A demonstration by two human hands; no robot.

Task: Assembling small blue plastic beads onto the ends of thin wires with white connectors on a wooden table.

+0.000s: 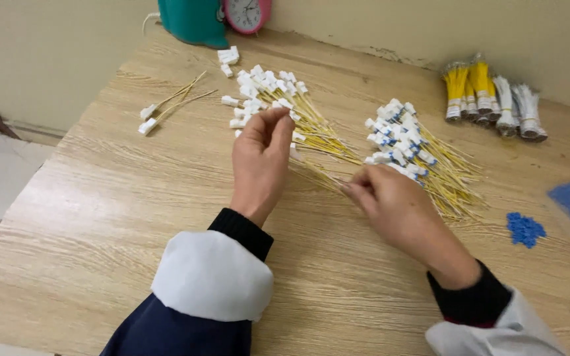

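- The left hand (pixel 258 161) is raised over the wooden worktop (pixel 100 217), its fingers (pixel 273 125) pinched shut on the white-connector end of a yellow wire (pixel 311 168).
- The right hand (pixel 394 204) pinches the same wire's other end, probably keeping it taut and clear of the rest.
- A fanned pile of like wires (pixel 278 99) lies just behind, connectors together.
- A second pile (pixel 417 155) has blue-marked connectors; blue pieces (pixel 524 229) lie to its right.

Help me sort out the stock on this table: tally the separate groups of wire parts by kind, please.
Loose piles of yellow wires with white connectors: 3
Tied yellow wire bundles: 2
Tied white wire bundles: 2
Heaps of small blue pieces: 1
Total: 8 groups
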